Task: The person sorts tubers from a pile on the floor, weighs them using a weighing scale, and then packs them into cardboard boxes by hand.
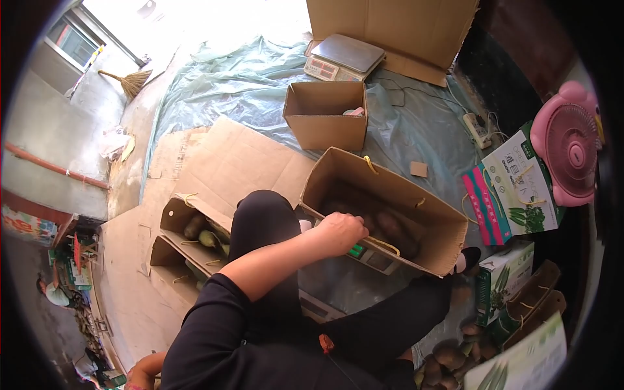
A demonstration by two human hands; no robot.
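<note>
In the head view an open cardboard box point(442, 242) with yellow rope handles stands in front of my legs. Brown and dark roundish produce point(389, 227) lies inside it. My left hand point(342, 233) is at the box's near edge, fingers curled and closed; whatever they hold, if anything, is hidden. Just below that hand, a green-lit display point(355, 250) shows under the box's edge. My right hand is not in view. To the left of my knee, two more open boxes point(170, 218) hold greenish and brown produce point(208, 238).
A smaller open box point(328, 133) and a scale point(349, 53) stand on plastic sheeting point(214, 84) ahead. At the right are a pink fan point(572, 153), printed cartons point(520, 185) and loose produce point(448, 354). Flat cardboard point(247, 156) covers the floor at left.
</note>
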